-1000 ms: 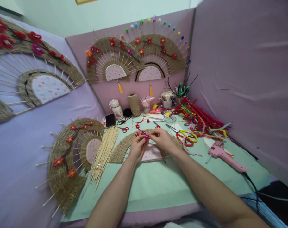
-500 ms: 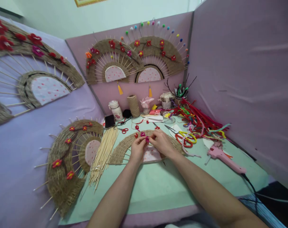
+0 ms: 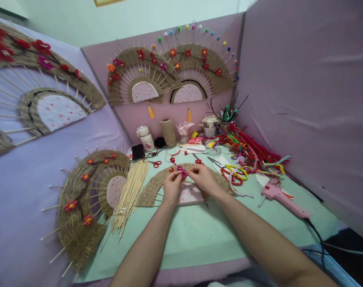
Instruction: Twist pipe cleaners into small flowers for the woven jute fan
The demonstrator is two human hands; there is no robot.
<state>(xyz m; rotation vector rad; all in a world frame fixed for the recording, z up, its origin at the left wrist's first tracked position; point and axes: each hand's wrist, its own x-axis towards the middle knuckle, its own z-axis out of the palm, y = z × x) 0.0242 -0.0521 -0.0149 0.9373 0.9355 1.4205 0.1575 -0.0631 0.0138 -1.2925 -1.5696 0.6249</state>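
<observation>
My left hand [image 3: 173, 186] and my right hand [image 3: 202, 177] meet over a twine-wrapped fan [image 3: 154, 184] that lies on the table. Between the fingertips of both is a small magenta flower [image 3: 184, 173], pinched from either side. Another magenta bloom sits just behind it, partly covered. A small red flower [image 3: 171, 170] rests on the fan's upper band, left of my fingers. Below my hands shows the fan's white spotted half-circle [image 3: 190, 193]. My right hand hides part of the band.
Thin sticks [image 3: 130, 195] lie left of the fan. Yellow-handled scissors [image 3: 237, 172] and red-handled ones lie to the right, then a pink glue gun [image 3: 285, 200] with a cord. Pipe cleaners [image 3: 250, 147] heap at the back right. A twine spool [image 3: 168, 133] stands behind.
Both hands have shifted slightly up and left with the magenta flower, closer to the other magenta bloom. The pinch stays closed.
</observation>
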